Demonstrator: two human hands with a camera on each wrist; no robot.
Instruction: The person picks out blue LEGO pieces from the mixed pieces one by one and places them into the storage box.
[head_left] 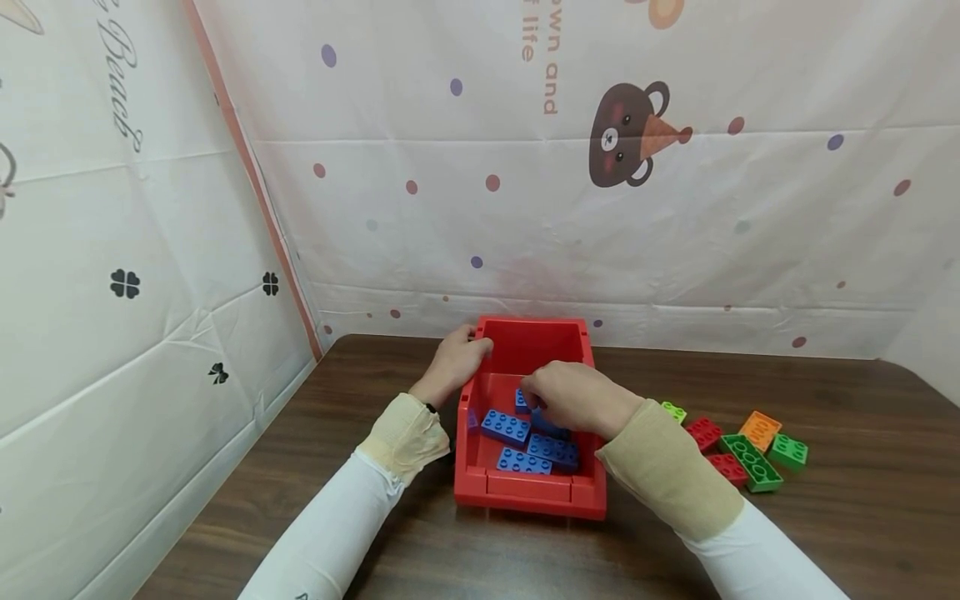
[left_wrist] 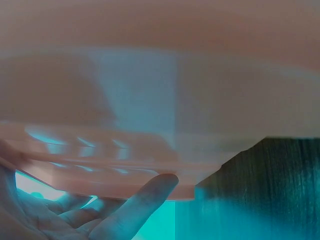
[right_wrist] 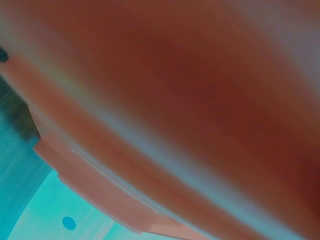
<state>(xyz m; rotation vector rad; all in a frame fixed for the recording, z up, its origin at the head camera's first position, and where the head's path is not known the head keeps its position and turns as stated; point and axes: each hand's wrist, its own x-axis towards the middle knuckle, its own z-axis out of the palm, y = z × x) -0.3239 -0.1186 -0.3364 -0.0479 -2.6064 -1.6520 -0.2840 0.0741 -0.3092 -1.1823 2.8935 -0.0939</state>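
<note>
A red plastic bin point(head_left: 531, 493) stands on the table with several blue toy bricks point(head_left: 506, 427) lying inside. My left hand point(head_left: 455, 360) grips its left rim near the far corner; in the left wrist view the thumb point(left_wrist: 145, 205) lies against the bin wall. Inside the bin, my right hand point(head_left: 573, 396) reaches down with curled fingers over the bricks. One blue brick point(head_left: 549, 427) shows just below this hand, partly covered by it; I cannot tell whether the fingers hold it. The right wrist view is mostly filled by a blurred red surface.
To the right of the bin lie loose bricks: red point(head_left: 703, 433), orange point(head_left: 761, 430), dark green point(head_left: 750, 463), bright green point(head_left: 789, 451) and lime point(head_left: 674, 411). The wooden table point(head_left: 345, 392) ends at a patterned cloth point(head_left: 465, 225) behind and at the left.
</note>
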